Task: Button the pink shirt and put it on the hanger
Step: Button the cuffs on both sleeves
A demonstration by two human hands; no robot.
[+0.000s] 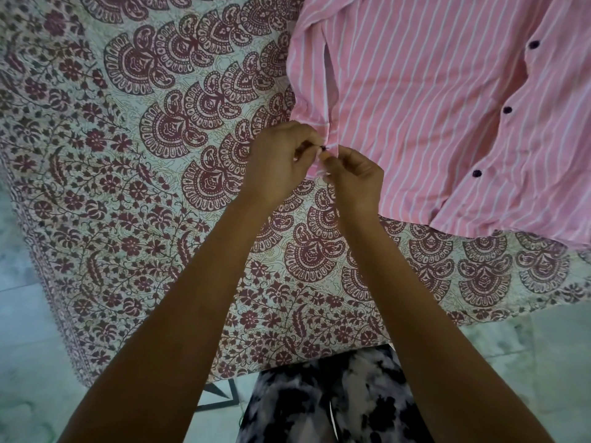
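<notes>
Pink shirt (pixel 431 107) lay flat toward the bed's (pixel 160 155) far right corner, left hand (pixel 278 164) and right hand (pixel 353 180) both pinched its cuff (pixel 329 139), fingers closed.

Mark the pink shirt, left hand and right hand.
pink shirt (pixel 415 107), head view, striped front panel.
left hand (pixel 278 167), head view, back of hand.
right hand (pixel 355 183), head view, back of hand.
</notes>
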